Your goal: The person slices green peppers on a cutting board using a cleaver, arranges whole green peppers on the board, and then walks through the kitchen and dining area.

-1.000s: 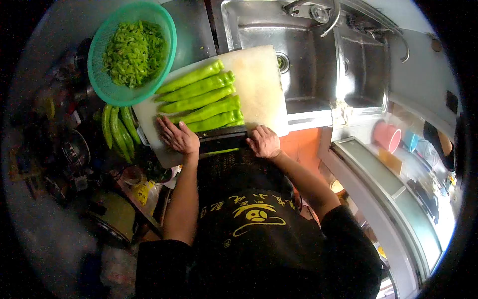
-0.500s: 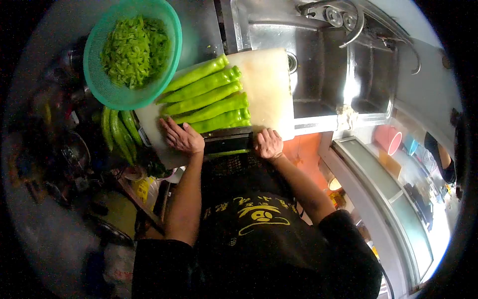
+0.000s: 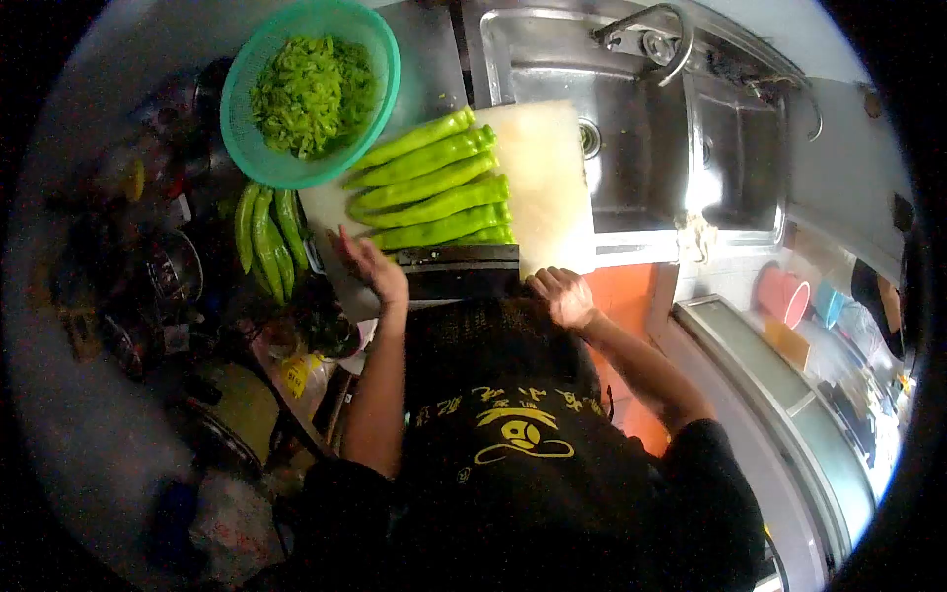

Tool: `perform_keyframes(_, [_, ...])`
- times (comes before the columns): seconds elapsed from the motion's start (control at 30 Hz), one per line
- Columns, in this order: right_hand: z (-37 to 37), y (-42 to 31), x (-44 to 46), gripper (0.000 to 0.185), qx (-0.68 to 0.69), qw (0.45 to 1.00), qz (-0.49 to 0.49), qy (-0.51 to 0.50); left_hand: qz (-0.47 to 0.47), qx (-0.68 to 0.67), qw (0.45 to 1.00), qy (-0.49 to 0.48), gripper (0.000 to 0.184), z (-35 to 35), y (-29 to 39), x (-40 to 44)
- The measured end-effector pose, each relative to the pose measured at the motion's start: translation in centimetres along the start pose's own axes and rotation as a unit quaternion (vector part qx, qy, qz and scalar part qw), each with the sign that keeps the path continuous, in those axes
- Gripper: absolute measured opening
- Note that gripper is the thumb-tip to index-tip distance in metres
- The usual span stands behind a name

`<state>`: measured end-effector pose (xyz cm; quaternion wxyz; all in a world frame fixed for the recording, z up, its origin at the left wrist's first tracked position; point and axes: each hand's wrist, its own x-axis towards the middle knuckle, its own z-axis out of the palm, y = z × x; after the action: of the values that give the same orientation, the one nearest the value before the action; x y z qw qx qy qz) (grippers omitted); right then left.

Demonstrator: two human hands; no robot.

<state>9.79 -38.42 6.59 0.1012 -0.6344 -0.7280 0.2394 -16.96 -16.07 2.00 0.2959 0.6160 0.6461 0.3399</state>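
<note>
Since the earlier frame the left hand (image 3: 373,268) had tipped up toward its edge, and the green strip that showed on the near side of the knife (image 3: 459,276) had gone from sight. That hand was open, blurred, its fingers spread beside the tips of the peppers (image 3: 424,185); the right hand (image 3: 564,296) was closed on the knife's right end. The knife's long axis ran almost level, left to right, just nearer the person than the row. The peppers lay side by side on the cutting board (image 3: 543,178), slanting up rightward, stem ends toward the sink (image 3: 631,168), narrow tips leftward.
</note>
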Motion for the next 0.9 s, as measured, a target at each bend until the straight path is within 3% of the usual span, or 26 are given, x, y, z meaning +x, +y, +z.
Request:
perform_keyframes(0.07, [-1.6, -2.5, -0.1, 0.036, 0.007, 1.000, -0.007, 0.018, -0.027, -0.094, 0.995, 0.029, 0.050, -3.9, -3.7, 1.1])
perform_keyframes(0.1, [-1.2, -3.4, 0.7, 0.037, 0.003, 0.999, -0.015, 0.041, -0.054, -0.039, 0.997, 0.026, 0.049, -5.6, -0.1, 1.9])
perform_keyframes(0.17, [-0.2, -5.2, 2.5, 0.039, -0.001, 0.996, -0.035, 0.086, 0.052, 0.203, 0.978, 0.009, 0.052, -6.2, -8.5, 3.2])
perform_keyframes(0.27, [4.1, -5.6, 4.0, 0.038, 0.002, 0.999, -0.023, 0.045, 0.017, 0.319, 0.947, -0.040, 0.055, -3.4, -2.8, 3.9])
perform_keyframes(0.4, [4.5, -4.9, 5.3, 0.024, -0.011, 0.997, -0.005, 0.077, 0.002, 0.243, 0.970, 0.007, 0.058, -0.8, -6.6, 2.8])
perform_keyframes(0.6, [4.9, -4.9, 6.2, 0.013, -0.065, 0.993, -0.035, 0.096, 0.058, 0.345, 0.936, 0.019, 0.055, -1.0, -3.7, 3.5])
perform_keyframes(0.63, [5.1, -4.7, 6.5, 0.012, -0.065, 0.993, -0.037, 0.096, 0.077, 0.358, 0.930, 0.028, 0.055, -0.8, -4.1, 3.6])
perform_keyframes(0.73, [5.6, -4.4, 6.7, 0.010, -0.058, 0.991, -0.046, 0.113, 0.007, 0.364, 0.931, 0.015, 0.055, -0.3, -4.9, 3.2])
perform_keyframes(0.8, [5.3, -4.6, 6.7, 0.010, -0.066, 0.991, -0.044, 0.104, 0.070, 0.380, 0.922, -0.004, 0.056, -0.9, -6.0, 3.0])
perform_keyframes(0.9, [5.2, -4.6, 6.4, 0.018, -0.062, 0.993, -0.051, 0.088, 0.022, 0.339, 0.941, -0.001, 0.058, -0.3, -5.0, 3.3])
